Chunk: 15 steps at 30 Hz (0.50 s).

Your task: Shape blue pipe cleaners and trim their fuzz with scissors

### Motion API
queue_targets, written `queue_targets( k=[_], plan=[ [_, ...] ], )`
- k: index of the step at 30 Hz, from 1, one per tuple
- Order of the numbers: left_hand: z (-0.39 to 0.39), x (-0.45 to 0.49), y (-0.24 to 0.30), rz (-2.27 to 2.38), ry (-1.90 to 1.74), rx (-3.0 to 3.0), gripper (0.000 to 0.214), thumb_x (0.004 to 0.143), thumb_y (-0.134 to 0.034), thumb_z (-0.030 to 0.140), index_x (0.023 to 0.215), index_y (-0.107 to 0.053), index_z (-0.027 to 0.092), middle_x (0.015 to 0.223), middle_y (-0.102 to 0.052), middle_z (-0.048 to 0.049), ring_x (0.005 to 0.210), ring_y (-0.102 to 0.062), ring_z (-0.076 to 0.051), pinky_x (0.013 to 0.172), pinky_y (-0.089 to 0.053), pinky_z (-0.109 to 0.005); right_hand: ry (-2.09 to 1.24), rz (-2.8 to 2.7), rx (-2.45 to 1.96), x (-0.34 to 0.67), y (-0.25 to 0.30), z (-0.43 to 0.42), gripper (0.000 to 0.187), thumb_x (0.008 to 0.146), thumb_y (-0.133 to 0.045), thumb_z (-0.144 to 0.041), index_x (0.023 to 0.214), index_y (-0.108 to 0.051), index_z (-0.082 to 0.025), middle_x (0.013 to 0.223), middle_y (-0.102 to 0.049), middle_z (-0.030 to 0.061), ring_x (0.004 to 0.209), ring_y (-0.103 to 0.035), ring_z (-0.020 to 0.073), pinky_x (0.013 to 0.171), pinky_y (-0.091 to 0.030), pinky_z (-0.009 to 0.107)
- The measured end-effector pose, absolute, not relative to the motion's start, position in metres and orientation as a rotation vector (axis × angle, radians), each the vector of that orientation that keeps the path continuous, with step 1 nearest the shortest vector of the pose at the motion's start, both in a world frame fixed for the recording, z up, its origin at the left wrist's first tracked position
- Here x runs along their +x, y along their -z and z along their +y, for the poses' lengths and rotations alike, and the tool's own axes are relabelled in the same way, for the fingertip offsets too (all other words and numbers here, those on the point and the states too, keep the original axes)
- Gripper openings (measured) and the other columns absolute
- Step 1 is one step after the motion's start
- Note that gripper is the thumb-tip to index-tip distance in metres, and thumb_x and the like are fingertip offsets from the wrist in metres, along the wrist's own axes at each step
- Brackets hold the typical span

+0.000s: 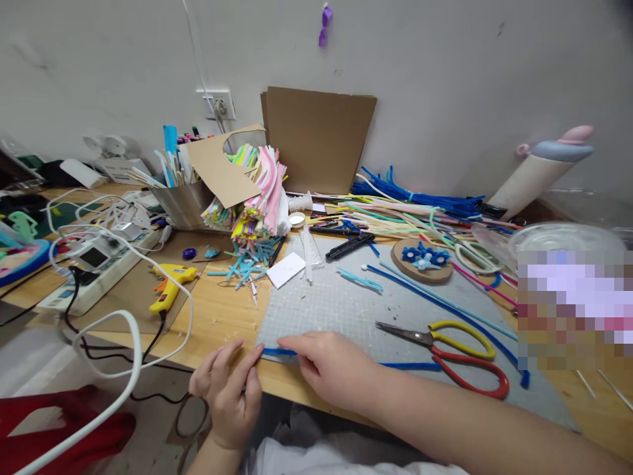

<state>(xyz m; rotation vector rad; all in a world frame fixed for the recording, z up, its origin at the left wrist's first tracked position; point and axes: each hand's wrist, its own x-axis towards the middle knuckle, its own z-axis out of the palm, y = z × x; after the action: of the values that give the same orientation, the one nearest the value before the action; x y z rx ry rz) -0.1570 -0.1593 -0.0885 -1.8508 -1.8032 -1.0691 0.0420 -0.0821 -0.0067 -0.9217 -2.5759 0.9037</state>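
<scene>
A blue pipe cleaner (409,366) lies along the near edge of the grey cutting mat (336,300). Its left end meets the index fingertip of my left hand (230,389), thumb bent just below and the other fingers curled loosely. My right hand (333,369) is closed over the same stem, index finger stretched along it near the left end; the hand hides its middle. Scissors (425,338) with one yellow and one red handle lie partly open right of my right hand, over the stem's far end. Longer blue pipe cleaners (440,303) lie behind them.
Blue fuzzy flowers (425,256) sit on a round cardboard piece (435,274). A yellow glue gun (173,287), white cables and a power strip (106,267) occupy the left. Pipe cleaner bundles (262,191), a metal container (182,204) and cardboard sheets (319,138) stand behind.
</scene>
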Motion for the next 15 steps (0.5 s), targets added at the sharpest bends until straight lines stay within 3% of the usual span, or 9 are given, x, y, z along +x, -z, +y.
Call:
queue_targets(
  k=[15],
  plan=[
    [-0.1593,-0.1585,0.0934,-1.778,1.081,-1.841,0.038,0.073,-0.055,0.013,0.105,-0.066,0.031,0.116,-0.057,-0.0052,0.104,-0.05,-0.026,0.091,-0.035,-0.047,-0.861,-2.605,-0.946,0.0421,0.0086,-0.0802,0.032,0.08,-0.043,-0.013,0.102,-0.064,-0.023,0.092,-0.07,0.0022,0.081,-0.062,0.0156,0.069,-0.039,0.022]
  ],
)
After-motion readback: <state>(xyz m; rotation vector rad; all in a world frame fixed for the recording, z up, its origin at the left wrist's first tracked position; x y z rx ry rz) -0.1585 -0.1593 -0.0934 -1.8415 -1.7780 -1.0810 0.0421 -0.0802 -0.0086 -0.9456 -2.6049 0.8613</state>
